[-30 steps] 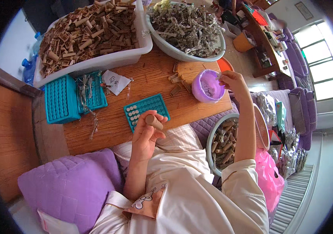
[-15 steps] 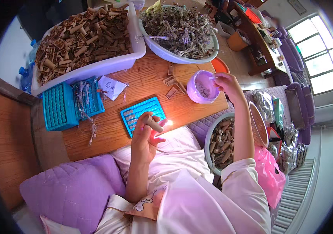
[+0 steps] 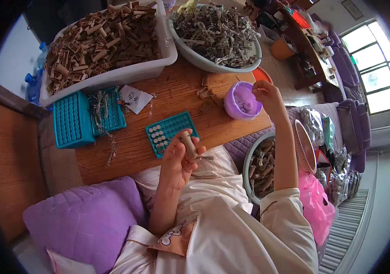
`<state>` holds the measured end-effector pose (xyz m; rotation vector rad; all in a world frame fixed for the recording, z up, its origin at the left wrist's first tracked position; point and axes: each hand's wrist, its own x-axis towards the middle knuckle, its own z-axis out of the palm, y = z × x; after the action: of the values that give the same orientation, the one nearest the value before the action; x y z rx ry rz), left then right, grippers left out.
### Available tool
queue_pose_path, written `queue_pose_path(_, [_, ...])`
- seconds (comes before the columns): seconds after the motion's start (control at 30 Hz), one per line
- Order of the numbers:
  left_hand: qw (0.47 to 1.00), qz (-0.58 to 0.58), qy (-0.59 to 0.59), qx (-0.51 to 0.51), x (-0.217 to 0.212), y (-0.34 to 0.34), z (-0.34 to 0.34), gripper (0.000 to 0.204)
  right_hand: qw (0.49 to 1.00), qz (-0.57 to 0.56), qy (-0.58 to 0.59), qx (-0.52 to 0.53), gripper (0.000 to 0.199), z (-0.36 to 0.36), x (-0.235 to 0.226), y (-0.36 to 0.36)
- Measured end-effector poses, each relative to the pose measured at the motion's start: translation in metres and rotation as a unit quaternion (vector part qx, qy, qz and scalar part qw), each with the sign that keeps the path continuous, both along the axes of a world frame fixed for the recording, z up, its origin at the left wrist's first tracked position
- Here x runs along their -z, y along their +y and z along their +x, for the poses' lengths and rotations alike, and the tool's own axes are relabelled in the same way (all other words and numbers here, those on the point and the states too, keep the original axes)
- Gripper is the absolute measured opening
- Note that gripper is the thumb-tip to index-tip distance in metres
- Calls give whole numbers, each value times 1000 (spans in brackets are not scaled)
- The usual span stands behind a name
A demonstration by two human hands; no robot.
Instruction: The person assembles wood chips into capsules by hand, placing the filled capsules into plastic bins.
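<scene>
My left hand (image 3: 176, 165) is wrapped round a short brown cardboard tube (image 3: 188, 145), held tilted above my lap. A thin silvery strand (image 3: 206, 158) shows at the tube's lower end. Just behind that hand lies a teal tray of round holes (image 3: 180, 122), partly filled with small whitish discs (image 3: 159, 135) on its left side. At the right edge of the table stands a purple bowl (image 3: 234, 101) with small bits in it. Above its right rim my right hand (image 3: 268, 98) is pinched; whatever the fingertips hold is too small to make out.
A white tub (image 3: 170, 54) heaped with brown tube pieces stands at the back left, beside a round basin (image 3: 255, 61) of silvery strands. Teal trays (image 3: 72, 122) sit at left. Several loose brown pieces (image 3: 208, 93) lie near the bowl. Another basin (image 3: 246, 171) of tubes is at right.
The tube in my left hand has turned, its upper end now facing me and its lower end toward my lap. My right hand stays by the bowl's rim, fingers pinched. The bright glare has faded.
</scene>
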<state>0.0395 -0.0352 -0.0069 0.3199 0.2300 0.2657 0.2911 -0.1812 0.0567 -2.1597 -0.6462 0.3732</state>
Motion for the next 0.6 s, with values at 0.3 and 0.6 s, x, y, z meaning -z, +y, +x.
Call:
queue_pose_path(0.3, [999,38,-9,24,9,-6,-1,44,986,75,72,-129,6,-144,-18,62])
queue_pose_path(0.6, [994,99,34,32,3,-7,2,49,988,37,-63,-136,5,-156,-9,59])
